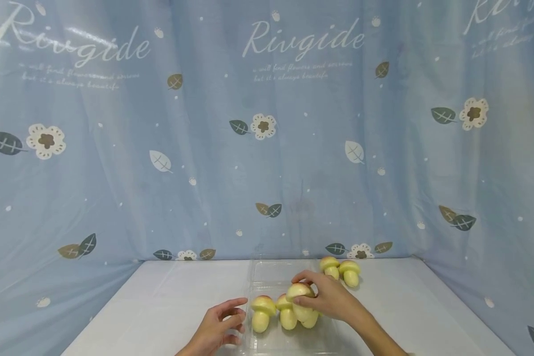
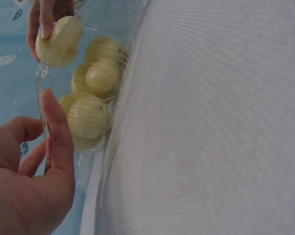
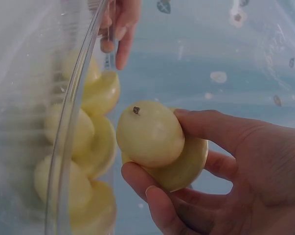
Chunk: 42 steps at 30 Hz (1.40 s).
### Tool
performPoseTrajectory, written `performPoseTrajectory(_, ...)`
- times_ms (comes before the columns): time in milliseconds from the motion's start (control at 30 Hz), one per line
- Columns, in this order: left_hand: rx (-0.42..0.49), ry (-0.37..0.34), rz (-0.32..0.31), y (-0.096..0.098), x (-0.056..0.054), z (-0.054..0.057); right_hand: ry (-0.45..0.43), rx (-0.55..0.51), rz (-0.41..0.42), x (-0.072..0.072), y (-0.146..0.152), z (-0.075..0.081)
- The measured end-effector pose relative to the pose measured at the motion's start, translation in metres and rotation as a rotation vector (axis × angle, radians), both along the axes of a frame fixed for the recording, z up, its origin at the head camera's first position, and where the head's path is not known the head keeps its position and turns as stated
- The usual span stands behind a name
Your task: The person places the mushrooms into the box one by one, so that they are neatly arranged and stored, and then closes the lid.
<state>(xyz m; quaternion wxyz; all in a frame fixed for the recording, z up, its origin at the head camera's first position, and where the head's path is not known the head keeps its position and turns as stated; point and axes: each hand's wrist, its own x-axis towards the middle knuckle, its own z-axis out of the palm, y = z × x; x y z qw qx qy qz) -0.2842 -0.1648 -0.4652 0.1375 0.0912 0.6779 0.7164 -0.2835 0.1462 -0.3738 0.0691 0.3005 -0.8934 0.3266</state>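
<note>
Blue curtain [image 1: 311, 163] reads "Rivgide" behind the right hand [image 1: 331, 296] gripping a mushroom [image 3: 149, 134].

A plain white surface [image 1: 173, 287] is seen, its top given a finely patterned look in the left wrist view. Near its middle, a clear plastic clamshell box [image 1: 260, 343] is borne, with its tray placed toward the near side and its lid [image 1: 276, 273] opened toward the far edge. To the right of the lid, two pale yellow-green mushrooms [image 1: 350, 275] are set side by side directly on it, their caps tinged with red.
</note>
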Motion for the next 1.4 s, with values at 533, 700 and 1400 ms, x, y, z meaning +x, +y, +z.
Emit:
performPoseTrajectory(533, 0.011, 0.006, -0.009, 0.001, 0.001, 0.001, -0.041, -0.025, 0.021, 0.0, -0.031, 0.004)
performPoseTrajectory(700, 0.011, 0.001, -0.009, 0.001, 0.0, 0.0, -0.034, -0.025, 0.034, 0.0, -0.041, 0.003)
performPoseTrajectory(1400, -0.004, 0.006, -0.014, 0.0, 0.001, 0.001, -0.018, 0.033, 0.02, 0.006, -0.06, -0.005)
